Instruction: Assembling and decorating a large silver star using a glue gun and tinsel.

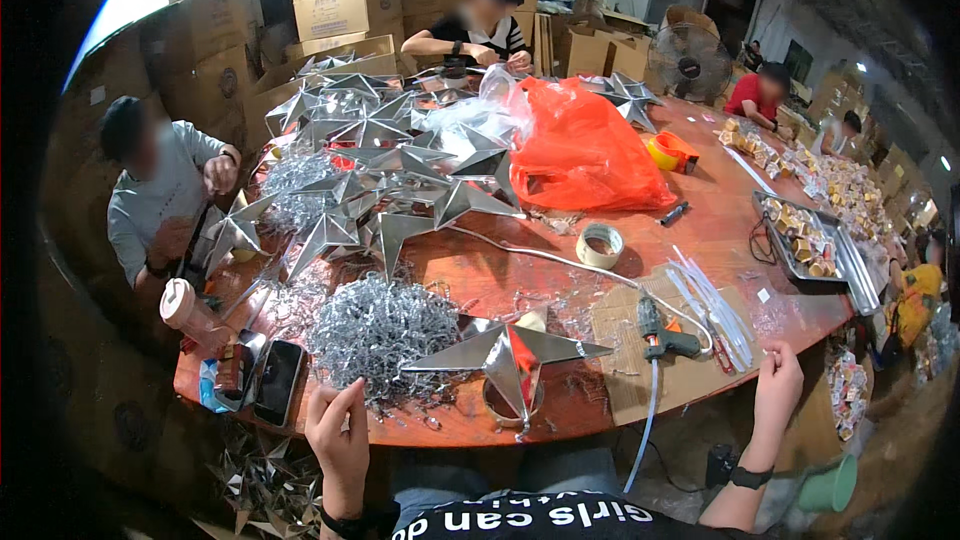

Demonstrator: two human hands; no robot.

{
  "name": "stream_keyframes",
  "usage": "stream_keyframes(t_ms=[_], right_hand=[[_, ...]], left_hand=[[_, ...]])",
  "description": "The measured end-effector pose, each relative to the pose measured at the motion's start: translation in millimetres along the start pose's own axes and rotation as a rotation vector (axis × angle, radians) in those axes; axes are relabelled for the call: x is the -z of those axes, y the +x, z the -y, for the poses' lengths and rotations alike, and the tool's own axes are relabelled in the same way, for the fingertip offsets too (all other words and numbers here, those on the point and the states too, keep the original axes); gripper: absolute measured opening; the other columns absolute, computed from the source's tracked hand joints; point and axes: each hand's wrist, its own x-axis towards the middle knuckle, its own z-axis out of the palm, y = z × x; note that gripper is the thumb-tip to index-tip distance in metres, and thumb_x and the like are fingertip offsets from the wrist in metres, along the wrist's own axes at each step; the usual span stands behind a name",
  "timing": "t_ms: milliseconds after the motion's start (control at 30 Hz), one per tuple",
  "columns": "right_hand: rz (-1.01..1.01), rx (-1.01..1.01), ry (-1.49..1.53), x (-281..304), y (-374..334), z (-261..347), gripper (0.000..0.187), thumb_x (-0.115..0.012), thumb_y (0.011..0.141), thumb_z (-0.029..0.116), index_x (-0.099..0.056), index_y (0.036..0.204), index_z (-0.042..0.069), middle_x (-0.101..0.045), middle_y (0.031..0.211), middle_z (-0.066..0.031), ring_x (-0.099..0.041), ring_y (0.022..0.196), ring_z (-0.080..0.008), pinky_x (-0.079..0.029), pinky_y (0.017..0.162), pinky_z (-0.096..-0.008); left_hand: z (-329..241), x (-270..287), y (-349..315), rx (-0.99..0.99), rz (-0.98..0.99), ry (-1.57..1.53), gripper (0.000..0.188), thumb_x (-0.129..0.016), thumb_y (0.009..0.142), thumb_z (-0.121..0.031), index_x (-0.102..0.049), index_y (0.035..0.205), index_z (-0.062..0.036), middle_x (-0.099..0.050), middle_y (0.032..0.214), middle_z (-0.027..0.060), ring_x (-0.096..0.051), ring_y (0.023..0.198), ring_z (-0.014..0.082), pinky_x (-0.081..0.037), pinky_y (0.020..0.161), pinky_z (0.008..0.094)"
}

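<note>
My left hand (pixel 338 435) is at the table's near edge, fingertips pinched together beside a heap of silver shredded tinsel (pixel 385 335). Anything between those fingers is too small to make out. Off the table's right front edge, my right hand (pixel 780 385) is raised with fingers curled and pressed together; what it holds, if anything, cannot be seen. Between the hands a silver metallic star (pixel 470 352) rests on a roll of tape (pixel 497 410), with a red patch inside it. A glue gun (pixel 662 335) lies on a cardboard sheet (pixel 625 380), beside clear glue sticks (pixel 715 305).
Many silver stars (pixel 375 120) pile up at the back left, beside a red plastic bag (pixel 585 145). A phone (pixel 278 383) and a cup (pixel 185 305) stand at the left edge. A white cord (pixel 540 252) crosses the table. Co-workers sit around it; a tray (pixel 800 240) is at right.
</note>
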Motion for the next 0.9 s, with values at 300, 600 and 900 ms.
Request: stream_keyframes(t_ms=[300, 600, 900], right_hand=[[-0.012, 0.015, 0.024, -13, 1, 0, 0.012, -0.052, 0.090, 0.008, -0.061, 0.097, 0.004, -0.060, 0.078, -0.0189, -0.060, 0.072, -0.0357, -0.046, 0.066, -0.0436], [-0.005, -0.050, -0.156, -44, 2, -54, 0.014, -0.054, 0.091, 0.012, -0.062, 0.098, 0.004, -0.067, 0.088, -0.0194, -0.064, 0.083, -0.0381, -0.048, 0.072, -0.0446], [0.046, -0.088, -0.046, -35, -8, -58, 0.015, -0.056, 0.095, 0.016, -0.062, 0.099, 0.003, -0.068, 0.087, -0.0191, -0.065, 0.080, -0.0371, -0.049, 0.071, -0.0440]], left_hand=[[8, 13, -10, 0.019, 0.009, 0.095, 0.021, -0.069, 0.083, 0.007, -0.073, 0.102, -0.0007, -0.056, 0.077, 0.0072, -0.054, 0.066, 0.0183, -0.042, 0.057, 0.0298], [15, 9, -19, 0.026, 0.081, 0.053, 0.026, -0.067, 0.080, 0.011, -0.072, 0.103, -0.0007, -0.059, 0.079, 0.0093, -0.057, 0.069, 0.0206, -0.045, 0.060, 0.0305], [16, -2, -16, 0.050, 0.158, 0.022, 0.027, -0.065, 0.080, 0.009, -0.070, 0.105, -0.0013, -0.057, 0.077, 0.0092, -0.056, 0.069, 0.0217, -0.047, 0.064, 0.0317]])
